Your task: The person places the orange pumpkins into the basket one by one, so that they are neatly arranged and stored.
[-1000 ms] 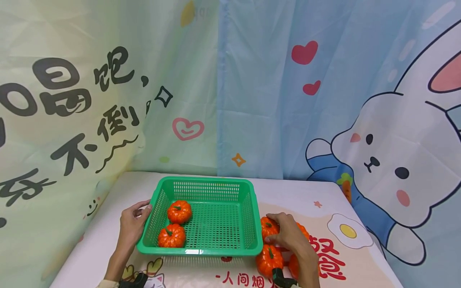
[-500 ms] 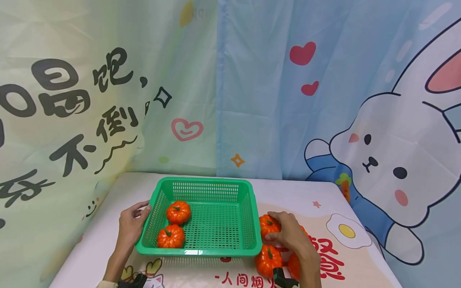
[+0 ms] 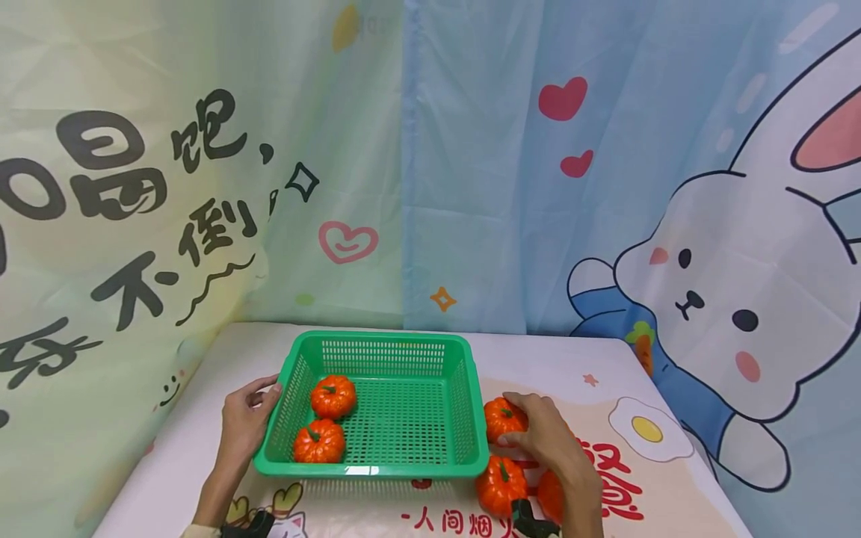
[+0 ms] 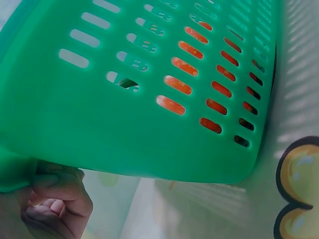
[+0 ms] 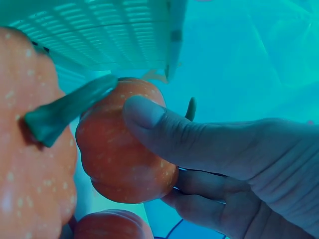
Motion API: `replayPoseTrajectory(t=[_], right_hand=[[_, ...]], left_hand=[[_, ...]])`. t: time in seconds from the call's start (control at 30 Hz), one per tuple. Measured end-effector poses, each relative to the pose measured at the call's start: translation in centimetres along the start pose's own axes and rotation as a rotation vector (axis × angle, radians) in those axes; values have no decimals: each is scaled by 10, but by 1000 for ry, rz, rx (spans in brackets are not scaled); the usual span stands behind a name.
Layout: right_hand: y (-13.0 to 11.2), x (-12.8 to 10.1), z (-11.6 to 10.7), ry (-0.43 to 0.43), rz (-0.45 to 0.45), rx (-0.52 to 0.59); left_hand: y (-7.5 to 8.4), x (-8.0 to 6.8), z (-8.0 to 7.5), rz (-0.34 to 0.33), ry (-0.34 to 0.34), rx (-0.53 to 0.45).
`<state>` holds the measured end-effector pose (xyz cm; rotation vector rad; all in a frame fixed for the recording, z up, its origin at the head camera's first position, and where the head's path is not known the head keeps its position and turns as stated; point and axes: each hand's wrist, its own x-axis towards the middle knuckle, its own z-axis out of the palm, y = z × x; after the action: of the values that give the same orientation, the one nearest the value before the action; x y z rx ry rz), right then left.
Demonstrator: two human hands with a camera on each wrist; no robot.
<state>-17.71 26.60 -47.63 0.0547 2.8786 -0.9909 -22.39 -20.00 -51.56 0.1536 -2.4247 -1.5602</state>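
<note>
A green plastic basket (image 3: 377,471) stands on the table with two small orange toy pumpkins, a rear one (image 3: 332,397) and a front one (image 3: 319,442), in its left part. My left hand (image 3: 245,418) grips the basket's left rim; the left wrist view shows its curled fingers (image 4: 65,194) under the rim. Just outside the right wall, my right hand (image 3: 551,437) pinches another pumpkin (image 3: 501,420), its thumb across that pumpkin's side (image 5: 119,154) in the right wrist view. Closer to me lies one more pumpkin (image 3: 501,486), with another (image 3: 550,497) partly behind my right wrist.
A printed cloth (image 3: 646,486) with red lettering and a fried-egg picture covers the white table. Behind the table hangs a curtain (image 3: 464,187) with hearts and a rabbit. A dark strap device (image 3: 531,519) sits on my right wrist.
My right hand has shifted slightly right and away, still holding its pumpkin; a pumpkin edge seen beyond it before is now mostly covered. My left hand and the basket stay put.
</note>
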Motion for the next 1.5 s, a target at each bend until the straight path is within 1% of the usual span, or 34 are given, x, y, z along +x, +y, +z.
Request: replayPoseTrajectory(t=[0.2,0.4,0.67,1.17,1.4,1.5], right_hand=[[-2,-3,-4,3,-25,-8],[-1,-5,-7,11,-31,-31],[-4,-6,-11,-2,-1,-38],[-9,-10,-16,-1,11,-33],[-12,-11,-19,-11,37,-31],[-13,-11,-20,-9,34,-38]], left_hand=[[-1,-1,0,-2,2,0],[-2,-1,0,-4,-3,-8],[-3,1,0,-1,-4,-2],[-1,1,0,6,4,-1],[0,0,0,-5,1,2],[1,1,0,-9,3,-1]])
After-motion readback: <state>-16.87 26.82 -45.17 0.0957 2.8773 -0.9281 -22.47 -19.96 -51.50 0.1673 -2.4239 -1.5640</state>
